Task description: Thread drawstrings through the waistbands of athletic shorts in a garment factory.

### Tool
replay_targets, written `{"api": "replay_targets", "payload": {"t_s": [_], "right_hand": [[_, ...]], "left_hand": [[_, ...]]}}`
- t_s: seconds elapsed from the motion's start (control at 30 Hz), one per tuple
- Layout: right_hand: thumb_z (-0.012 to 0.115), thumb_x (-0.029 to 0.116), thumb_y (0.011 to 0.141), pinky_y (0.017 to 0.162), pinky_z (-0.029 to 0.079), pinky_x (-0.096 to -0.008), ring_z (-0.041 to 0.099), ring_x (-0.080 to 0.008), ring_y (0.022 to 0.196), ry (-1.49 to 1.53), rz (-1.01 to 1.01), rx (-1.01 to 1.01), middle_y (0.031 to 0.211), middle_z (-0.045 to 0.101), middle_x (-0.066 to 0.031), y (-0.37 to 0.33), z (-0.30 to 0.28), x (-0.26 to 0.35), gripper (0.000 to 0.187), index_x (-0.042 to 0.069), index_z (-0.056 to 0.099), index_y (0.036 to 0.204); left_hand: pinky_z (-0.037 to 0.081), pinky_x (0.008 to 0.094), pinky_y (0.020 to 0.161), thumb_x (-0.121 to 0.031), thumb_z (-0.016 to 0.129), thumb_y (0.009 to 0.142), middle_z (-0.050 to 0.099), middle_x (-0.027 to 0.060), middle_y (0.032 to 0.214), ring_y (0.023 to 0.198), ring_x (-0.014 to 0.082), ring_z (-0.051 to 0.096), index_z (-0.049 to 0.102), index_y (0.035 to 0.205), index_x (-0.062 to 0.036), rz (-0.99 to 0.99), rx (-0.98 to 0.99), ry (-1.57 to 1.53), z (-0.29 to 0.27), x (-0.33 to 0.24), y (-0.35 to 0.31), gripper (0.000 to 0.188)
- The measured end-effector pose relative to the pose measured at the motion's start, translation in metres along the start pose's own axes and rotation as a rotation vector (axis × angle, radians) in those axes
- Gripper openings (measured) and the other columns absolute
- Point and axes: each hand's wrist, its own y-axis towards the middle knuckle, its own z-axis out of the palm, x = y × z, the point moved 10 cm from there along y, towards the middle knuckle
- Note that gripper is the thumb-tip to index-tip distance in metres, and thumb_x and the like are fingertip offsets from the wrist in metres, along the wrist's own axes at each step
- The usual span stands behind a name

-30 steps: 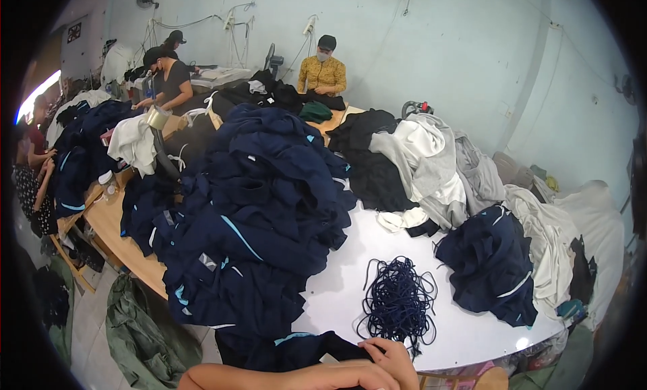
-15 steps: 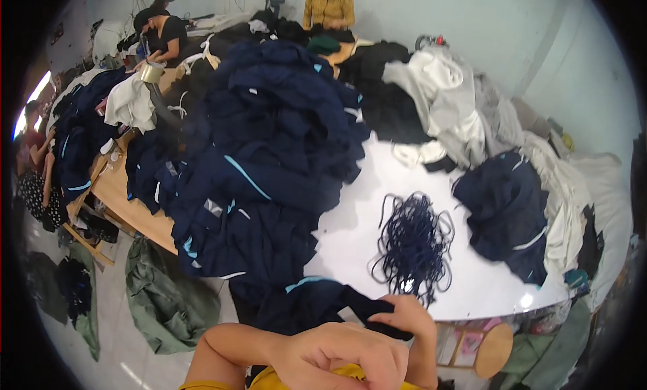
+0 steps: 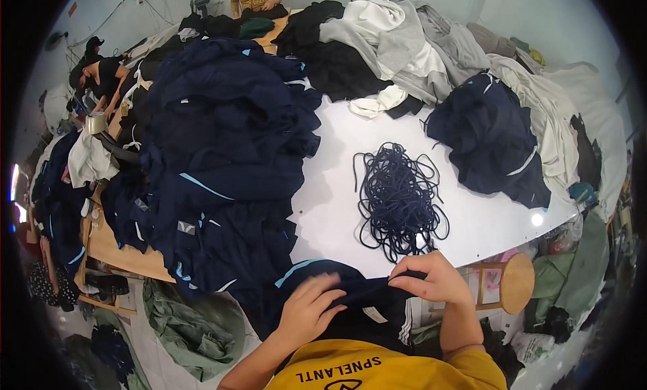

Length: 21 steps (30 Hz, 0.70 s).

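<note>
A dark navy garment (image 3: 367, 294) with a light blue strip lies over the table's near edge, in front of my body. My right hand (image 3: 438, 277) pinches its edge between thumb and fingers. Over the same garment, my left hand (image 3: 311, 308) has its fingers stretched and apart, slightly blurred; nothing shows in it. A white label lies on the cloth between my hands. Just beyond my right hand, a tangled pile of navy cords (image 3: 401, 204) rests on the white tabletop (image 3: 330, 188).
A tall heap of navy garments (image 3: 222, 127) covers the table's left side. At right lies a smaller navy pile (image 3: 488, 144), backed by white and grey cloth (image 3: 404, 43). A wooden stool (image 3: 517, 283) stands below the right edge. Other people work at the far left and back.
My left hand has come down from close to the camera onto the garment, its fingers spreading. My right hand still grips the garment's edge. The view has tilted downward and turned right.
</note>
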Motion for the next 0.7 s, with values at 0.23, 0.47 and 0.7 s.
{"api": "replay_targets", "payload": {"t_s": [0.23, 0.47, 0.7], "right_hand": [[0.074, 0.033, 0.076, 0.083, 0.049, -0.0327, 0.06, -0.028, 0.103, -0.078, -0.267, 0.443, 0.123, 0.056, -0.0113, -0.006, 0.069, 0.017, 0.059, 0.019, 0.052, 0.129], [0.075, 0.032, 0.076, 0.092, 0.048, -0.0341, 0.054, -0.0305, 0.117, -0.083, -0.222, 0.378, 0.138, 0.046, -0.0138, 0.002, 0.096, 0.03, 0.076, 0.018, 0.039, 0.141], [0.076, 0.015, 0.069, 0.069, 0.052, -0.0363, 0.065, -0.035, 0.075, -0.483, 0.128, -0.036, 0.087, 0.066, -0.0158, -0.005, 0.021, -0.042, 0.079, 0.016, 0.039, 0.139]], "left_hand": [[0.051, 0.0323, 0.07, -0.013, 0.073, 0.07, 0.062, 0.0071, 0.077, 0.072, 0.0262, 0.062, 0.064, 0.09, -0.0058, 0.078, 0.137, 0.013, 0.002, -0.015, -0.011, 0.023], [0.049, 0.0323, 0.056, -0.014, 0.07, 0.063, 0.061, 0.0088, 0.072, 0.064, 0.0252, 0.063, 0.063, 0.088, -0.0047, 0.163, 0.078, -0.061, 0.013, -0.023, -0.012, 0.028], [0.042, 0.0318, 0.046, -0.006, 0.067, 0.063, 0.051, 0.0019, 0.057, 0.051, 0.0193, 0.055, 0.068, 0.088, -0.0117, 0.079, -0.202, 0.494, -0.092, 0.062, 0.008, 0.026]]}}
